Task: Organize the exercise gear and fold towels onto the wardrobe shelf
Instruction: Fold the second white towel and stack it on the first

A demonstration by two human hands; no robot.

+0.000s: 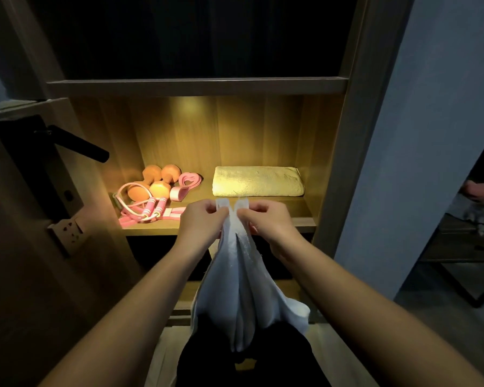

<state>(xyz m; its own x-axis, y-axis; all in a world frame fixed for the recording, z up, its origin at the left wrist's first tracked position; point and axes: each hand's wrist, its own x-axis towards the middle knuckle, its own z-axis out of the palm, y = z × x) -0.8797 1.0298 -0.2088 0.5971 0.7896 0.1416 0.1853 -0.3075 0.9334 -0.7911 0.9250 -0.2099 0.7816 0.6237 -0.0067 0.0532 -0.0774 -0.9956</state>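
Observation:
A white towel (243,289) hangs in front of the lit wardrobe shelf (215,229). My left hand (200,219) and my right hand (266,220) each pinch one of its top corners, close together, just before the shelf's front edge. On the shelf's right side lies a folded towel (257,181), yellow in the lamp light. At the shelf's left sit two orange dumbbells (154,181), a pink skipping rope (143,208) and a pink resistance band (183,185).
An open door with a black lever handle (78,145) stands at the left, close to the shelf. A wall socket (67,231) sits below it. A pale wall (419,163) rises at the right. A dark upper compartment (196,37) lies above the shelf.

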